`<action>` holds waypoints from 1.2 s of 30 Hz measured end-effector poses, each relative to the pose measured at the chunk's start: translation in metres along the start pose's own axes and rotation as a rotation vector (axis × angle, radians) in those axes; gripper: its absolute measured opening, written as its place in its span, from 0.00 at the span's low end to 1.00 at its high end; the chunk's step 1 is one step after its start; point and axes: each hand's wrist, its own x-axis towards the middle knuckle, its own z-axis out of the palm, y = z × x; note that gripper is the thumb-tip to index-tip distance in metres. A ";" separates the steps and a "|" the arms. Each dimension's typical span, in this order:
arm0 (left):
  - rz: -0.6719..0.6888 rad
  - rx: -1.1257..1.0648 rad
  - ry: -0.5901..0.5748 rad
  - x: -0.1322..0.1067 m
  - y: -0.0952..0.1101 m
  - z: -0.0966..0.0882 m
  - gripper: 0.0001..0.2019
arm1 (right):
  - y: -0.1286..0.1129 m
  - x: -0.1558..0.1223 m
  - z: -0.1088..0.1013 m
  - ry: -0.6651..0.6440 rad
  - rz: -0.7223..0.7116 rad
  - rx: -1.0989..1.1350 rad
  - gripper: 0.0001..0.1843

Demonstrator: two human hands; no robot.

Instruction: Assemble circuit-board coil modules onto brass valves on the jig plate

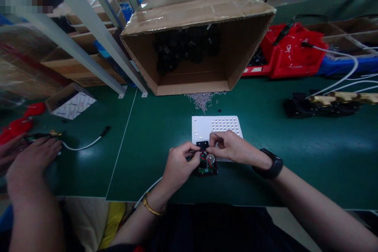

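Observation:
A small open black electronic device (207, 168) lies near the front of the green table, showing a green circuit board, red wires and a round metal part. At its upper edge is a black plate (202, 144) with small holes. My left hand (181, 163) is closed, thumb and fingers pinching the device's left side by the plate. From the right, my right hand (228, 146) reaches in with closed fingers; a thin dark thing shows at them, its kind unclear. Partly beneath is a white sheet (203, 126) bearing rows of small round silvery pieces (226, 123).
Behind the sheet lies a pile of small screws (202, 100). A cardboard box (193, 82) holding black parts opens toward me. Red bins (298, 55) stand right of it, near black devices with white cables (298, 105). At left, another person's hands (35, 153) work beside a cable (81, 148).

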 end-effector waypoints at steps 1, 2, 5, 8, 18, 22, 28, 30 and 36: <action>-0.008 0.009 -0.018 0.002 0.001 -0.001 0.05 | 0.000 0.001 0.000 -0.001 -0.004 -0.004 0.07; -0.013 0.025 -0.031 0.004 0.002 -0.003 0.05 | 0.000 0.001 0.000 -0.003 -0.010 -0.008 0.07; -0.012 0.090 -0.059 0.010 0.005 -0.007 0.04 | 0.000 0.003 -0.001 -0.009 -0.029 -0.032 0.08; -0.006 0.148 -0.100 0.015 0.008 -0.009 0.03 | 0.000 0.004 -0.002 -0.015 -0.026 -0.044 0.08; -0.027 0.059 -0.087 0.015 0.007 -0.010 0.03 | 0.004 0.002 -0.009 -0.048 -0.081 -0.011 0.03; -0.054 0.018 -0.085 0.014 0.008 -0.009 0.03 | 0.005 0.001 -0.010 -0.066 -0.102 0.003 0.04; -0.019 0.009 -0.085 0.010 0.000 -0.014 0.06 | 0.008 0.001 -0.006 -0.020 -0.125 -0.046 0.05; 0.045 0.013 -0.115 0.005 -0.008 -0.013 0.19 | 0.010 0.002 -0.005 0.002 -0.119 -0.058 0.05; 0.107 -0.088 -0.033 -0.002 -0.039 0.013 0.42 | 0.019 0.006 -0.005 0.071 -0.095 0.174 0.04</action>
